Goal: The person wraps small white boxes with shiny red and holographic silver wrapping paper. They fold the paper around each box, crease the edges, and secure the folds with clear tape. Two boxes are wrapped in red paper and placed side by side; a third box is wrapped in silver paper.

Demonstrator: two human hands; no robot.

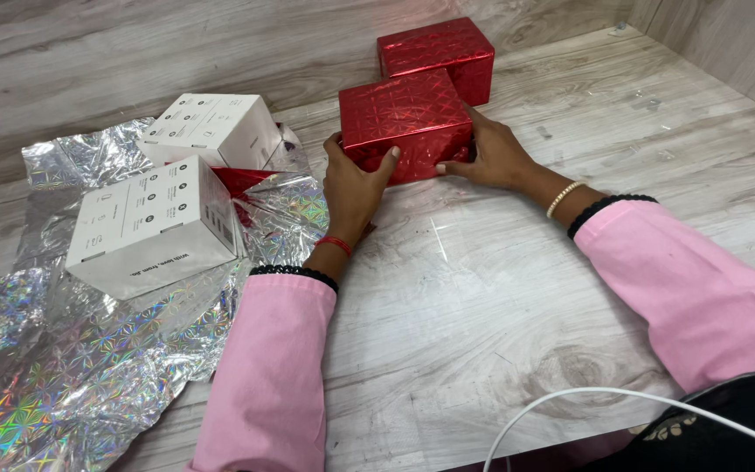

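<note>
A box wrapped in shiny red patterned foil (405, 118) rests on the pale wood-grain table (500, 297). My left hand (353, 185) grips its near left end, thumb on the front face. My right hand (493, 153) presses against its right end, fingers spread along the side. Both arms wear pink sleeves with black cuffs. A second red-wrapped box (437, 51) stands just behind the first, touching it or nearly so.
Two white cardboard boxes (152, 224) (213, 129) sit on a crumpled sheet of silver holographic foil (80, 367) at the left, with a scrap of red foil (242, 182) between them. A white cable (587, 398) curves along the near edge. Wood-grain walls rise behind and at right.
</note>
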